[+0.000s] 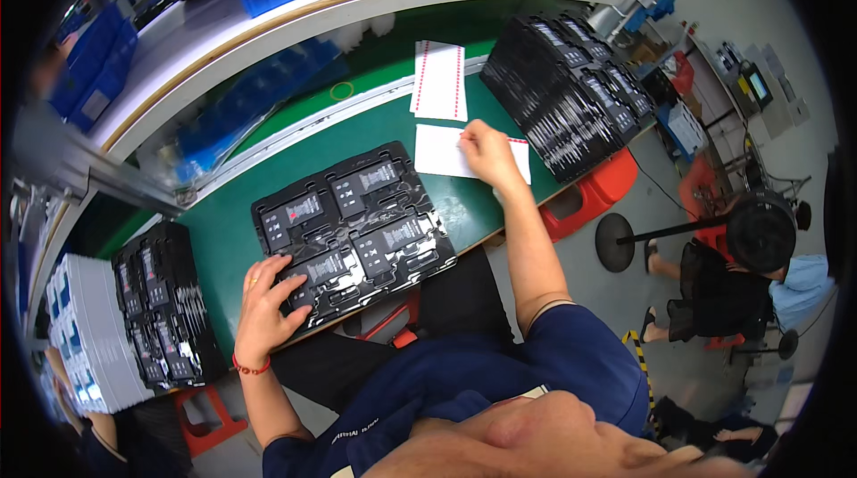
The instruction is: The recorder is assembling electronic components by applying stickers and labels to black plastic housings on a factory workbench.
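Left hand [268, 307], fingers wide, is resting on black moulded-plastic tray [355, 230], apparently steadying it. Right hand [490, 155], fingers bunched narrow, is partly covering white rectangular paper [438, 150]; grip unclear.

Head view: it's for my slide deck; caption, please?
At a green table, left hand on black tray, right hand at white sheet.

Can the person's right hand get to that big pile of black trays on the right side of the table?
Probably yes. The right hand is at the white paper close beside the pile of black trays, and only flat paper and tabletop seem to lie between.
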Motion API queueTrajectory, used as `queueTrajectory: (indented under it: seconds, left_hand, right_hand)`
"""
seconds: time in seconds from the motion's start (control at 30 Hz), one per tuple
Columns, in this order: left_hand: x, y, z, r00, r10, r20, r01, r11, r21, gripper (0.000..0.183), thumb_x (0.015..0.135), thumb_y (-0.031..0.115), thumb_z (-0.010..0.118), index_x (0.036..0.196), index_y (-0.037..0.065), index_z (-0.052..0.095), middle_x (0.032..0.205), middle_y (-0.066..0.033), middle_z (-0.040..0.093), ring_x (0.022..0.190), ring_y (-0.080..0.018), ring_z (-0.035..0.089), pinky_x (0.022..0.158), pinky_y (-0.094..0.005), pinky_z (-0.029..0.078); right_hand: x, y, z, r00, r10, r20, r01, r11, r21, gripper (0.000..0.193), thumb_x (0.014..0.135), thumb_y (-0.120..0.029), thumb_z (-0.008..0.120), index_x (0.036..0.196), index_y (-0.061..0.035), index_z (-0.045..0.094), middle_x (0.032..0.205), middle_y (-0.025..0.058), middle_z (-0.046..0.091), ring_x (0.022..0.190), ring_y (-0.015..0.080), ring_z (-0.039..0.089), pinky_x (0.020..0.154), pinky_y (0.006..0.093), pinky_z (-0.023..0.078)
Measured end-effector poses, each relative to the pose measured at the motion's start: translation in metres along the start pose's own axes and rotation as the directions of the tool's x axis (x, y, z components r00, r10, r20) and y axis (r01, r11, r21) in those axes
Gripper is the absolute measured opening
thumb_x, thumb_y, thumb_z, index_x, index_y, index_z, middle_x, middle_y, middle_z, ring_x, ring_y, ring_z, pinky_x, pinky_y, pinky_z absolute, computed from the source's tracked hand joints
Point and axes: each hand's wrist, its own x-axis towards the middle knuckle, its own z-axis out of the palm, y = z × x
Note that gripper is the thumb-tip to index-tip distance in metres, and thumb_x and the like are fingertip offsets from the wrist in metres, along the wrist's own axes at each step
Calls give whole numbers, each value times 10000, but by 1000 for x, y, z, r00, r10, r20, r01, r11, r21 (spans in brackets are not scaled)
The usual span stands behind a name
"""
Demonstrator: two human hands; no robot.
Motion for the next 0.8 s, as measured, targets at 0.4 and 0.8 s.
queueTrajectory:
  seconds: [0.4, 0.8]
  left_hand:
    - [22, -14, 31, 896, 46, -441, -148, 968, -201, 118, 788, 106, 739, 874, 32, 706, 876, -104, 710, 848, -274, 677, 795, -375, 508]
    - [17, -24, 48, 893, -46, -448, -115, 939, -324, 97, 765, 90, 734, 856, 95, 702, 861, -25, 686, 854, -197, 646, 855, -348, 427]
  right_hand:
    - [-13, -128, 37, 829, -234, 508, -167, 763, 624, 28, 896, -18, 638, 909, -30, 616, 853, 12, 647, 758, 72, 594, 663, 222, 489]
    - [-44, -187, 104, 555, -336, 761, -187, 841, 507, 425, 890, 50, 603, 1277, -44, 456, 829, 4, 571, 758, 55, 528, 688, 198, 424]
